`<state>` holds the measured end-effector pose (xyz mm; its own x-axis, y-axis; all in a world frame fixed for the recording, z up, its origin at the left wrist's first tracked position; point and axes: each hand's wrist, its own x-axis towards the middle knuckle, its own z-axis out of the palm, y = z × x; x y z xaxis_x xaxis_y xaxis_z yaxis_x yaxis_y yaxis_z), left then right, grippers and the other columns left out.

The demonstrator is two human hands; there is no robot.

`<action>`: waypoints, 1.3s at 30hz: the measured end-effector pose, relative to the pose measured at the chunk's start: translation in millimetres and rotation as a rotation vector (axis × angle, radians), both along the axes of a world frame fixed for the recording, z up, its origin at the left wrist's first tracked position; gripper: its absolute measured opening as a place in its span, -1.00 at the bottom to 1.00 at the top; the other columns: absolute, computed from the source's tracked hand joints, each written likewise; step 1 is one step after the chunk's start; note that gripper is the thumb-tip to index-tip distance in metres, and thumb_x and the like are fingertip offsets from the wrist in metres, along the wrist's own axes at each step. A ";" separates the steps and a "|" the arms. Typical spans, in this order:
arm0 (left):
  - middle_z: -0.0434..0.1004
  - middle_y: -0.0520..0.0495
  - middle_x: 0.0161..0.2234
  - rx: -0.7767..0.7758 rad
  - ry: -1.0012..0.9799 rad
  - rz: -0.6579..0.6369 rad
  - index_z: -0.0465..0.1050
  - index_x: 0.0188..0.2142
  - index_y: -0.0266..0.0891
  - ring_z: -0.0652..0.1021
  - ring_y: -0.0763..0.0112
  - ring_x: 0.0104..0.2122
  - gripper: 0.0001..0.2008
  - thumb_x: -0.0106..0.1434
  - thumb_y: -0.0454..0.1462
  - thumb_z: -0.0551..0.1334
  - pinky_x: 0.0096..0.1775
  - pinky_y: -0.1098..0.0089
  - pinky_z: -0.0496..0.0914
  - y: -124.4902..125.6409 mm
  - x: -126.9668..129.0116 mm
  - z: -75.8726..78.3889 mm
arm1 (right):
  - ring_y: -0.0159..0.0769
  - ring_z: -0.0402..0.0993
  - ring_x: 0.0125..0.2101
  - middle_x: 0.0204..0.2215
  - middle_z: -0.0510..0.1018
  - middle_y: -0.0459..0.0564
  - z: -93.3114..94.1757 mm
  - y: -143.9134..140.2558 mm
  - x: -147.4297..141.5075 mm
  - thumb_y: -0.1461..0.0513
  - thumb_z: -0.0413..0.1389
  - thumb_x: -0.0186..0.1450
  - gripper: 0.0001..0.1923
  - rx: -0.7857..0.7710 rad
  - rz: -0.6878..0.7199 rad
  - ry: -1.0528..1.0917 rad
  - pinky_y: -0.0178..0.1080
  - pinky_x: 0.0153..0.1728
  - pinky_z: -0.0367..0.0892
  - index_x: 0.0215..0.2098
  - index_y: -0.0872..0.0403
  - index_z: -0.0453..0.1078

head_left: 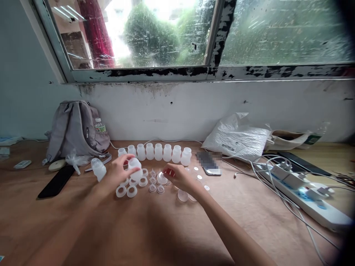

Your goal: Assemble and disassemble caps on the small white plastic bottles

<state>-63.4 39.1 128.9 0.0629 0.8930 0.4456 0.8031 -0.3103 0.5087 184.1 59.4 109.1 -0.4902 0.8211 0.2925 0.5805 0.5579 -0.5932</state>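
Note:
My left hand (121, 170) is closed around a translucent white baby bottle (135, 169), tilted and raised over several white screw rings (132, 191). My right hand (179, 175) is bent down with fingertips pinched at a clear silicone teat (161, 178); the fingers partly hide the contact. Beside it, several smaller-looking teats (152, 180) lie in short columns. Under and near my right wrist are clear round caps (182, 195) and small white discs (199, 177). Behind my hands stands a row of upright bottles (158, 152). Another bottle (98, 170) leans beside my left forearm.
A grey backpack (73, 129) and a black phone-like slab (57, 181) are at the left. Near the wall lies a silvery plastic bag (237, 136), with a phone (212, 168) in front. At the right, a white power strip (313, 201) trails several cables.

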 end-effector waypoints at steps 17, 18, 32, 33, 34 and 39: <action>0.44 -0.13 -0.20 -0.345 0.525 0.304 0.27 -0.22 -0.20 0.46 0.13 -0.21 -0.59 -0.01 -0.02 0.15 -0.29 0.33 0.28 73.8 -96.2 3.3 | -0.30 0.39 -0.45 -0.44 0.49 -0.03 -35.4 -34.1 -38.1 0.22 0.04 0.10 -0.78 -0.049 0.227 -0.489 -0.37 -0.58 0.03 -0.26 0.04 0.31; 0.44 -0.14 -0.20 -0.369 0.531 0.302 0.27 -0.22 -0.21 0.45 0.12 -0.21 -0.58 -0.02 -0.02 0.15 -0.28 0.32 0.28 76.5 -97.0 2.8 | -0.29 0.39 -0.45 -0.43 0.48 -0.03 -36.1 -33.6 -37.5 0.21 0.04 0.09 -0.76 -0.047 0.229 -0.498 -0.37 -0.58 0.04 -0.24 0.04 0.31; 0.44 -0.16 -0.30 -0.406 0.584 0.324 0.27 -0.29 -0.26 0.45 0.12 -0.24 -0.63 -0.01 -0.05 0.18 -0.24 0.24 0.26 76.2 -87.6 6.9 | -0.28 0.39 -0.46 -0.46 0.46 -0.03 -36.3 -32.7 -36.5 0.19 0.05 0.10 -0.75 -0.064 0.232 -0.499 -0.37 -0.58 0.05 -0.23 0.05 0.29; 0.44 -0.16 -0.32 -0.399 0.577 0.323 0.28 -0.31 -0.26 0.46 0.12 -0.26 -0.63 -0.02 -0.05 0.19 -0.25 0.23 0.26 76.0 -87.2 7.2 | -0.28 0.39 -0.45 -0.46 0.46 -0.03 -36.2 -33.1 -36.5 0.19 0.06 0.10 -0.75 -0.065 0.228 -0.501 -0.37 -0.59 0.05 -0.23 0.05 0.29; 0.45 -0.15 -0.34 -0.403 0.571 0.324 0.29 -0.33 -0.26 0.46 0.12 -0.26 -0.64 -0.04 -0.05 0.21 -0.25 0.22 0.27 76.2 -87.1 7.6 | -0.28 0.40 -0.45 -0.46 0.46 -0.03 -36.2 -33.4 -36.5 0.19 0.06 0.10 -0.75 -0.065 0.223 -0.506 -0.37 -0.59 0.05 -0.23 0.05 0.28; 0.47 -0.23 -0.30 -0.323 0.591 0.307 0.33 -0.28 -0.27 0.43 0.01 -0.22 -0.59 -0.08 -0.06 0.26 -0.20 0.09 0.23 76.3 -83.8 12.7 | -0.28 0.41 -0.44 -0.43 0.47 -0.01 -38.7 -34.2 -36.6 0.22 0.06 0.09 -0.73 -0.057 0.196 -0.526 -0.36 -0.57 0.04 -0.21 0.07 0.28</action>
